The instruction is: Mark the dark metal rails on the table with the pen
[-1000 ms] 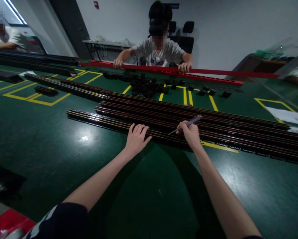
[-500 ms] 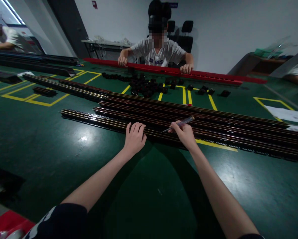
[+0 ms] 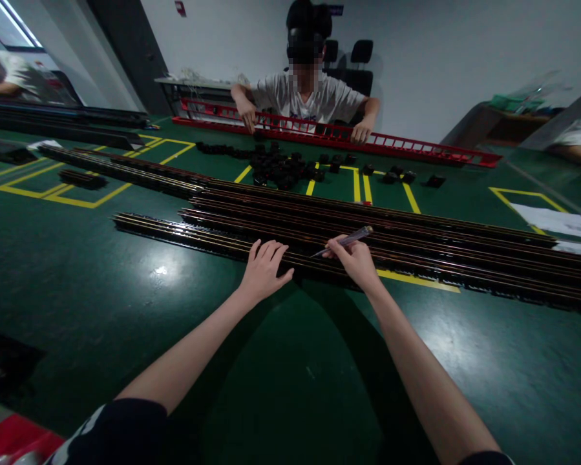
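Observation:
My left hand (image 3: 265,271) lies with its fingers spread over the nearest long black strip (image 3: 183,239), thumb apart. To its right, my right hand (image 3: 355,258) grips a thin screwdriver (image 3: 351,238) with a clear handle. Its shaft slants down to the left, and the tip is at the same strip; whether it touches cannot be made out. Beyond both hands, several more long dark strips (image 3: 416,242) with coppery lines lie side by side across the table.
Small black blocks (image 3: 278,166) are heaped mid-table. Across from me, a person (image 3: 300,97) handles a long red slotted frame (image 3: 401,142). Paper sheets (image 3: 556,221) lie at right, a short dark bundle (image 3: 83,179) at left. Yellow tape marks the green table (image 3: 290,387).
My left thumb has spread away from the fingers. The screwdriver stays in my right hand, almost in place. Opposite, the person has tilted the red frame so its slots show.

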The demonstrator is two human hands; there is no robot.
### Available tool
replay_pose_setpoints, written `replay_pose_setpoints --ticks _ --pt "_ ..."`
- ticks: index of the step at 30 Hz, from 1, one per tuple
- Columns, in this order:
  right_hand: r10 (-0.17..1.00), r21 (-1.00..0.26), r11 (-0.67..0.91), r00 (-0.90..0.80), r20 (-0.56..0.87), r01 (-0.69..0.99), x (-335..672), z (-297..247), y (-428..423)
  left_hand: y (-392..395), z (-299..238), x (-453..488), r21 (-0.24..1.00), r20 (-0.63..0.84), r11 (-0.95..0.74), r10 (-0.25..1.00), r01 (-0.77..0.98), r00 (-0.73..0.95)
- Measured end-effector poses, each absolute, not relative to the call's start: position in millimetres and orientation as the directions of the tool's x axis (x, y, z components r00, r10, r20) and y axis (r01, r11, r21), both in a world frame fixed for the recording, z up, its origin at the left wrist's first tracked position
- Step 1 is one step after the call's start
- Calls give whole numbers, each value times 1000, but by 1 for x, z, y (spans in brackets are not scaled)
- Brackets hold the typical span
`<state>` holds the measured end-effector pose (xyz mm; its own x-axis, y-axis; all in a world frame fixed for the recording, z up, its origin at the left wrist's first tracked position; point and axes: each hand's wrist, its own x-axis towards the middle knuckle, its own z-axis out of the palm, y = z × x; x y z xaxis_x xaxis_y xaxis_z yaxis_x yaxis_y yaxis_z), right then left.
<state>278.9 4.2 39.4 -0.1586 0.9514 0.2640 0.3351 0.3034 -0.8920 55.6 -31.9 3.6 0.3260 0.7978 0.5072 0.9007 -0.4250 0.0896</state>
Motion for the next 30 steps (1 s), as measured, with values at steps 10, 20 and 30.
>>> replay_pose_setpoints --ticks 10,20,30 --pt "948 -885 315 -150 280 343 276 41 2 -32 5 56 70 516 -402 798 913 312" --pt "945 -891 318 -184 270 325 272 39 1 -32 5 57 80 529 -336 812 938 246" --pt "940 -879 331 -201 275 343 270 41 -1 -33 6 60 76 519 -329 819 941 244"
